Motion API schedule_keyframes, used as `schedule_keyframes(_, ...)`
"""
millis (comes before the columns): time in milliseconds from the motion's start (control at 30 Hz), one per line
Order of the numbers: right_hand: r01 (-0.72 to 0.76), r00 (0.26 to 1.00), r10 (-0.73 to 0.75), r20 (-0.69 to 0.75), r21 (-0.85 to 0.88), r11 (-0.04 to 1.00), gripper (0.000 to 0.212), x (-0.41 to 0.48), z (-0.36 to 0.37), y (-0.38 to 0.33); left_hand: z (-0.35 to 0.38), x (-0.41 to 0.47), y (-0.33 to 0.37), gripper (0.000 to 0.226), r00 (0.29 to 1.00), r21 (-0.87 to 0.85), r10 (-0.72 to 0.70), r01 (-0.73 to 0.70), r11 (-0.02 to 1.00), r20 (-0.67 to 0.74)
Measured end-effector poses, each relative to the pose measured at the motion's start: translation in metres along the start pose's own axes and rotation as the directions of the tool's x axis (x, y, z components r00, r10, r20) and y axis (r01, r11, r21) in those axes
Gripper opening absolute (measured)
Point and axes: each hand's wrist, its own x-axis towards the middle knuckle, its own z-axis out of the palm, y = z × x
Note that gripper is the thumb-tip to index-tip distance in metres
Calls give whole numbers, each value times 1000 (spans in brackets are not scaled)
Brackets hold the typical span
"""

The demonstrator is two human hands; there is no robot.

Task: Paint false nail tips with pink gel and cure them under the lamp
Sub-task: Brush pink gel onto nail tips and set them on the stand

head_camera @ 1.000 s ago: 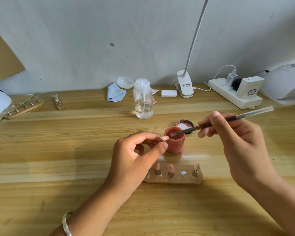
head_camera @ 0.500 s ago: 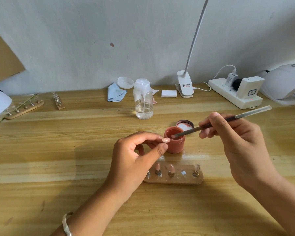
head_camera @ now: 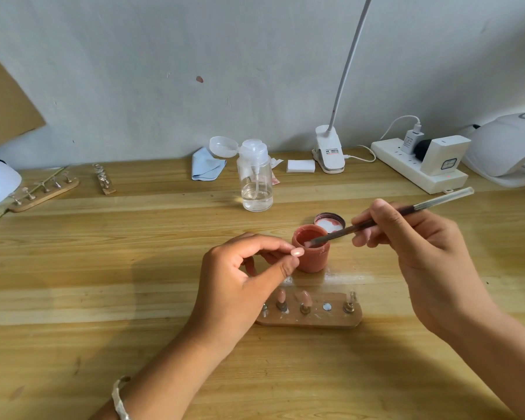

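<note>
Wood grain runs across your table (head_camera: 103, 298), and nearest you a pale bracelet (head_camera: 120, 398) sits on your left wrist. Just past it lies a small holder (head_camera: 315, 318) with two pink-coated tips (head_camera: 281, 297) standing on its pegs; its left end is hidden behind your left hand (head_camera: 240, 286). That hand is raised over the holder, thumb and forefinger pinching one nail tip (head_camera: 297, 252), which sits right at the near rim of the pink gel pot (head_camera: 311, 253). Your other fingers curl loosely underneath. Your right hand (head_camera: 422, 262) holds the brush (head_camera: 376, 221) like a pen, fingers closed round the handle, bristle end down inside the pot's mouth. The lid (head_camera: 329, 222) lies just behind the pot. Farther back stands a clear pump bottle (head_camera: 255, 180), with a blue cloth (head_camera: 206, 168) to its left. Against the wall are a clip lamp (head_camera: 329, 153), a power strip (head_camera: 412, 171) and, far right, the white curing lamp (head_camera: 506, 147).
</note>
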Motion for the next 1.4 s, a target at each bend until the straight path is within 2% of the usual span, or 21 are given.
schedule_keyframes(167,22,994,-19,105,-24,999,27,-4,2,-1,0,0,-2,21,999,89,43,-43,995,2)
schedule_keyframes(400,-15,1000,15,-5,3,1000,27,0,0,-1,-1,0,-3,13,999,82,40,-40,996,5)
schedule_keyframes(633,22,993,-18,114,-36,999,28,-3,0,-1,-1,0,-3,15,999,110,32,-33,993,10)
schedule_keyframes(867,-30,1000,30,1,-30,999,31,2,-2,1,0,0,-1,13,1000,95,21,-21,995,6)
schedule_keyframes(1067,5,993,3,119,-69,998,30,-3,1,0,0,0,-2,18,1000,117,23,-23,993,2)
schedule_keyframes(1267,-60,998,60,-4,-63,996,31,2,-1,0,0,0,-2,14,1000,102,30,-30,994,1)
schedule_keyframes(1400,-51,998,53,34,-46,998,30,0,-1,-1,0,0,-2,15,999,111,32,-32,993,7)
